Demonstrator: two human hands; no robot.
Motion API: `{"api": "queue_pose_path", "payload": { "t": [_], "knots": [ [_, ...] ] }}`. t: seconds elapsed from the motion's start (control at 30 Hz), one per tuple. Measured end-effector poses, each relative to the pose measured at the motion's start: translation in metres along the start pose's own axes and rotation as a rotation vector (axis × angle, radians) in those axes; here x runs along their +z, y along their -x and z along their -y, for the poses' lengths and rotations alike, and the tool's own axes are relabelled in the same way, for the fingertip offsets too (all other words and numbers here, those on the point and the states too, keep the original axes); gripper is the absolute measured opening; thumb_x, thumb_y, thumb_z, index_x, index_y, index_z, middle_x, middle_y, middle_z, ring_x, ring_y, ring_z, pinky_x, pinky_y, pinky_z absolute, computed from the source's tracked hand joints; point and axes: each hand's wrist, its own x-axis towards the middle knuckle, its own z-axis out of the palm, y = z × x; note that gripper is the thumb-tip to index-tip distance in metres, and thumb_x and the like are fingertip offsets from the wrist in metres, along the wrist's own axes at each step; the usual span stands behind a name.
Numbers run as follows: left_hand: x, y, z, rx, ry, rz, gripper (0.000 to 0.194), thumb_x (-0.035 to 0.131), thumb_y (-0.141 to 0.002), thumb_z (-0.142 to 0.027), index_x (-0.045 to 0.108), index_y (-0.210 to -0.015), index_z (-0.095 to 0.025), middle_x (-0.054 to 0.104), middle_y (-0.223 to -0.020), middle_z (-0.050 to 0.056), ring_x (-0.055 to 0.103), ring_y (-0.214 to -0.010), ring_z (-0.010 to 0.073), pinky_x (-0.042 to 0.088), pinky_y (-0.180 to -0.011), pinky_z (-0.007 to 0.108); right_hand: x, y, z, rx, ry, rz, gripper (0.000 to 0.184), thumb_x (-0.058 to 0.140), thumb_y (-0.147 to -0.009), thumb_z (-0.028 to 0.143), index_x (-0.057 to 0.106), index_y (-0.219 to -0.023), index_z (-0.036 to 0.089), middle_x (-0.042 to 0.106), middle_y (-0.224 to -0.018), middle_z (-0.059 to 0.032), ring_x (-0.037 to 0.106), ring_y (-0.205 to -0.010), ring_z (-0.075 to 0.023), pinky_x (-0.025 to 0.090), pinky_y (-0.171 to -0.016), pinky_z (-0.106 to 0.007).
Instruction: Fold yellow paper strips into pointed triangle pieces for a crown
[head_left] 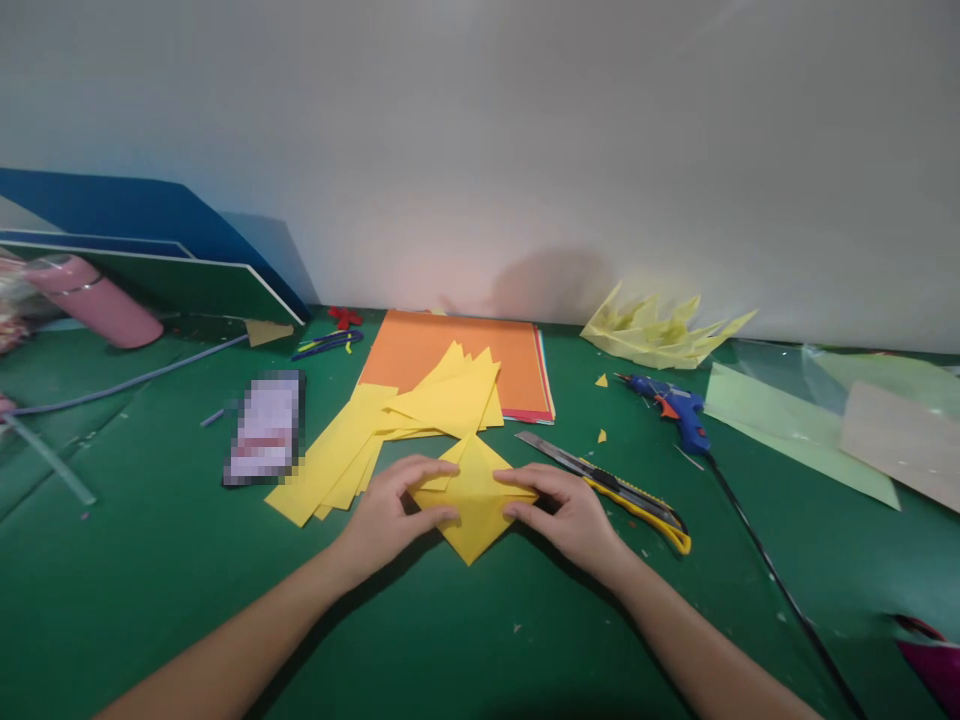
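Observation:
A folded yellow paper square (pixel 470 515) is held corner-down between both hands, just above or on the green table. My left hand (pixel 397 505) pinches its left corner between thumb and fingers. At the opposite corner, my right hand (pixel 564 515) grips it the same way. Just beyond lie several yellow paper strips (pixel 337 445) and a few pointed folded yellow pieces (pixel 457 385), overlapping a stack of coloured sheets with orange (pixel 405 340) on top. Close to my right hand rests a yellow utility knife (pixel 622 490) with its blade out.
A blue glue gun (pixel 679 408) trails a black cord at right, near a folded pale-yellow paper crown-like form (pixel 660 335) and pale green sheets (pixel 787 420). Leftward are a phone (pixel 265 425), a pink bottle (pixel 97 300) and leaning boards (pixel 180 285). A white wall (pixel 480 150) stands behind.

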Motion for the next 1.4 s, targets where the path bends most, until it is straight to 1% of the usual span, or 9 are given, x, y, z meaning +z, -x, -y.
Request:
{"api": "queue_pose_path", "payload": {
  "t": [0.23, 0.47, 0.6, 0.7, 0.8, 0.93, 1.13, 1.27, 1.4],
  "knots": [
    [-0.003, 0.0, 0.0, 0.027, -0.065, -0.002, 0.029, 0.067, -0.075, -0.039, 0.071, -0.102, -0.028, 0.066, -0.09, 0.004, 0.06, -0.08, 0.0192, 0.049, -0.074, 0.033, 0.001, 0.0, 0.002, -0.06, 0.05, -0.07, 0.02, 0.067, -0.077, 0.03, 0.074, -0.095, 0.026, 0.07, -0.081, -0.0048, 0.064, -0.074, -0.0194, 0.054, -0.067, -0.031],
    [-0.004, -0.002, 0.007, 0.152, -0.083, 0.0, 0.021, 0.063, -0.081, -0.04, 0.074, -0.094, -0.027, 0.06, -0.073, 0.002, 0.055, -0.067, 0.0154, 0.046, -0.061, 0.027, 0.001, 0.003, 0.001, -0.057, 0.084, -0.084, 0.018, 0.065, -0.08, 0.035, 0.075, -0.091, 0.025, 0.068, -0.076, -0.005, 0.062, -0.068, -0.0181, 0.051, -0.059, -0.029],
    [-0.003, -0.002, 0.009, 0.193, -0.049, -0.036, 0.019, 0.063, -0.081, -0.042, 0.075, -0.09, -0.03, 0.052, -0.073, 0.001, 0.051, -0.067, 0.0142, 0.045, -0.059, 0.026, 0.0, 0.003, -0.001, -0.119, 0.113, -0.114, 0.016, 0.065, -0.081, 0.039, 0.076, -0.086, 0.028, 0.06, -0.064, -0.0015, 0.055, -0.058, -0.015, 0.047, -0.053, -0.027],
    [-0.003, -0.004, 0.005, 0.206, 0.007, -0.07, 0.016, 0.066, -0.078, -0.04, 0.075, -0.087, -0.03, 0.05, -0.076, 0.001, 0.051, -0.072, 0.0151, 0.046, -0.064, 0.028, -0.002, 0.003, -0.001, -0.169, 0.151, -0.163, 0.015, 0.066, -0.08, 0.039, 0.077, -0.084, 0.03, 0.055, -0.066, -0.0009, 0.054, -0.059, -0.0145, 0.046, -0.054, -0.028],
    [-0.003, -0.005, 0.002, 0.123, 0.073, -0.065, 0.016, 0.07, -0.072, -0.038, 0.075, -0.084, -0.027, 0.052, -0.082, 0.002, 0.053, -0.077, 0.0164, 0.047, -0.067, 0.029, -0.004, 0.002, -0.001, -0.163, 0.136, -0.168, 0.015, 0.066, -0.08, 0.039, 0.076, -0.086, 0.03, 0.058, -0.07, -0.0015, 0.056, -0.063, -0.0153, 0.048, -0.058, -0.029],
    [-0.005, -0.005, 0.0, 0.056, 0.134, -0.065, 0.017, 0.071, -0.069, -0.033, 0.074, -0.084, -0.025, 0.053, -0.085, 0.003, 0.053, -0.076, 0.0159, 0.048, -0.061, 0.026, -0.005, 0.004, -0.001, -0.137, 0.112, -0.166, 0.015, 0.067, -0.079, 0.038, 0.076, -0.088, 0.029, 0.062, -0.073, -0.0018, 0.059, -0.066, -0.0162, 0.05, -0.061, -0.03],
    [-0.009, -0.004, 0.002, 0.139, 0.113, -0.094, 0.016, 0.074, -0.069, -0.036, 0.075, -0.082, -0.026, 0.054, -0.081, 0.002, 0.055, -0.075, 0.0159, 0.049, -0.063, 0.027, -0.005, 0.006, 0.005, -0.152, 0.134, -0.175, 0.012, 0.068, -0.079, 0.036, 0.075, -0.084, 0.028, 0.065, -0.075, -0.003, 0.062, -0.068, -0.0175, 0.052, -0.064, -0.031],
    [-0.013, -0.005, 0.006, 0.204, 0.096, -0.123, 0.016, 0.075, -0.069, -0.039, 0.075, -0.08, -0.028, 0.057, -0.077, 0.001, 0.055, -0.072, 0.0153, 0.05, -0.066, 0.028, -0.005, 0.007, 0.007, -0.204, 0.143, -0.194, 0.009, 0.068, -0.079, 0.032, 0.075, -0.083, 0.027, 0.065, -0.072, -0.0022, 0.061, -0.064, -0.0159, 0.051, -0.06, -0.028],
    [-0.014, -0.006, 0.006, 0.212, 0.125, -0.106, 0.013, 0.076, -0.069, -0.036, 0.076, -0.081, -0.029, 0.06, -0.077, 0.001, 0.056, -0.069, 0.0142, 0.051, -0.063, 0.027, -0.005, 0.008, 0.007, -0.198, 0.148, -0.235, 0.008, 0.068, -0.079, 0.029, 0.075, -0.081, 0.027, 0.065, -0.069, -0.0016, 0.061, -0.062, -0.0155, 0.051, -0.057, -0.027]
  ]
}}
